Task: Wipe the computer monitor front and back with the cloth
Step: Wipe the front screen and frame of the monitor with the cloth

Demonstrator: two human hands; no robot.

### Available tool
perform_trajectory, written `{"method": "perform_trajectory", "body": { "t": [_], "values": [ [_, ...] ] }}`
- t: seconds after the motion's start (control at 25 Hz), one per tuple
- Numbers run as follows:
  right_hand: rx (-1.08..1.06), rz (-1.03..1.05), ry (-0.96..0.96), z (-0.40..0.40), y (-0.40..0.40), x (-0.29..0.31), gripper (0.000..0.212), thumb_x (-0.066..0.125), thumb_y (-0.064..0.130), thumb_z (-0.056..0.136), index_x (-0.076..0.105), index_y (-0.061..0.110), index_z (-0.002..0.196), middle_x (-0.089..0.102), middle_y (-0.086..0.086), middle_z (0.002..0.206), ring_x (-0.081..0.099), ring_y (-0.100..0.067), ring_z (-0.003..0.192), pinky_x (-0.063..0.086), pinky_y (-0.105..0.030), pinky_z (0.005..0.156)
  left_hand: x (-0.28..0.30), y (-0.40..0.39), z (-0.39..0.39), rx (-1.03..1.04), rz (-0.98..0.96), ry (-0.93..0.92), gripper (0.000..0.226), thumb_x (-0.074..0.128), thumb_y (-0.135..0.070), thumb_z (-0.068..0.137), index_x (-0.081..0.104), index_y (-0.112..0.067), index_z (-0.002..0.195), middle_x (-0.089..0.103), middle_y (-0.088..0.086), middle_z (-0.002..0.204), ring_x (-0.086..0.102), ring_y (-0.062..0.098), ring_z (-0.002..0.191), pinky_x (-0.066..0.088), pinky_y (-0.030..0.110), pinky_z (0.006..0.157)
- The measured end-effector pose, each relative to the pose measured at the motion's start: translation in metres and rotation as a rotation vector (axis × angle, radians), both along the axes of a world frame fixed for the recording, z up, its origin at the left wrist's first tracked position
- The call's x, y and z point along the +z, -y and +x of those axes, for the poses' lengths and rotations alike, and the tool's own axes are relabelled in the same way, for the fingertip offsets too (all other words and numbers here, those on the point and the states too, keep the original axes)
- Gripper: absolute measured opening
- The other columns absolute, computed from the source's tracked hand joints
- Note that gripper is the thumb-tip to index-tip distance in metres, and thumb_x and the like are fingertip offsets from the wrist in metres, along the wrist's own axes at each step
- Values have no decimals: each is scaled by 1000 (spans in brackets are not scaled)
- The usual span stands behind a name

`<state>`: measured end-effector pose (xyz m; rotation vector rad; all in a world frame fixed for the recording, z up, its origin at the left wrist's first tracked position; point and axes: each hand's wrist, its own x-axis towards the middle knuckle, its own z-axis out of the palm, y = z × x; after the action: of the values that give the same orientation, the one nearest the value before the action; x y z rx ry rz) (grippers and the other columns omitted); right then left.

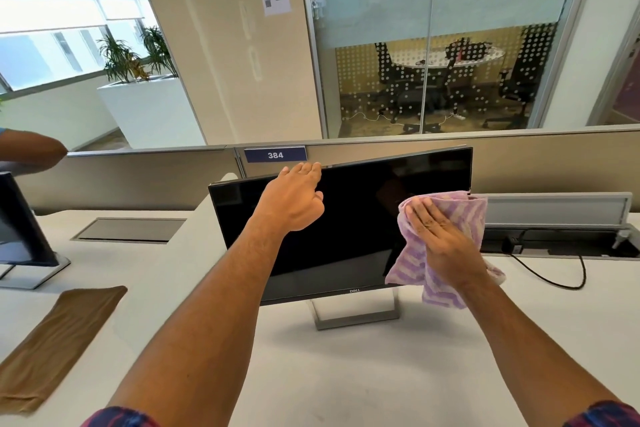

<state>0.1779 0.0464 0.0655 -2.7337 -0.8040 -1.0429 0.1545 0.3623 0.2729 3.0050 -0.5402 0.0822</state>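
- The monitor (346, 218) stands on a white desk (381, 374), its dark screen facing the camera and its stand (356, 315) resting on the desk.
- The left hand (294, 201) reaches to the monitor's top edge, fingers curled over it.
- The right hand (440, 239) presses a purple striped cloth (446, 253) flat against the right part of the screen; the cloth hangs below the palm.
- A brown cloth (59, 343) lies on the desk, near left.
- A black cable (554, 274) runs on the desk at right.
- A partition (554, 163) with a label "384" (275, 155) stands behind the monitor.
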Motion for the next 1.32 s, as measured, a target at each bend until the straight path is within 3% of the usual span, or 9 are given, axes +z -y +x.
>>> {"method": "perform_trajectory", "body": {
  "t": [0.32,0.44,0.56,0.64,0.72,0.84,1.0,1.16,1.32],
  "values": [
    [-167,837,-5,-3,-27,50,41,45,24,106,54,4,141,60,-1,139,51,-21,134,39,-49,114,-1,0,-1,3,-33,-6,61,38,-23,102,18,-9,158,20,8,165,16,22,152,13,43,124],
    [-13,627,-101,-20,-40,39,49,51,24,103,46,7,149,53,-1,149,47,-19,140,39,-42,116,1,2,-3,4,-44,3,60,39,-22,102,20,-7,157,23,9,164,18,23,151,15,43,124],
    [-191,1015,-75,-15,-33,34,44,47,25,105,52,9,145,58,-1,141,53,-16,133,48,-45,108,2,2,-5,1,-52,3,60,39,-22,102,21,-8,157,24,8,164,19,23,151,15,44,124],
    [-256,1022,-105,-20,-48,28,41,46,26,107,50,13,146,58,-3,141,51,-21,135,39,-51,114,1,1,-6,3,-57,4,60,39,-23,102,20,-8,157,23,8,164,18,22,152,14,43,124],
    [-2,908,-235,-29,-62,18,42,51,24,106,49,16,147,56,0,145,47,-17,139,33,-39,118,1,0,-6,-2,-59,1,60,39,-23,102,19,-9,158,22,7,164,17,22,152,13,43,124],
    [-164,841,-127,-23,-48,13,50,47,8,103,41,9,152,41,1,158,21,-2,150,12,-20,124,1,0,-6,-7,-54,4,60,38,-23,103,19,-10,158,22,6,164,17,21,152,14,42,124],
    [-230,1021,-122,-31,-74,33,45,46,55,103,56,23,133,66,4,115,66,-11,106,56,-26,85,2,-1,-9,-7,-33,7,61,38,-24,103,17,-10,158,20,6,165,16,21,152,13,41,124],
    [-131,1177,-159,-27,-67,48,37,53,34,105,58,11,133,66,-8,114,66,-20,97,56,-37,83,4,-2,-10,-9,-21,1,61,39,-24,103,17,-11,158,20,6,165,16,21,152,12,40,125],
    [-242,752,-195,-20,-88,39,53,29,14,108,21,23,160,23,2,166,5,10,148,5,-25,125,1,0,-11,-1,-12,25,62,39,-25,102,17,-10,158,20,7,165,16,22,152,12,41,125]
  ]
}}
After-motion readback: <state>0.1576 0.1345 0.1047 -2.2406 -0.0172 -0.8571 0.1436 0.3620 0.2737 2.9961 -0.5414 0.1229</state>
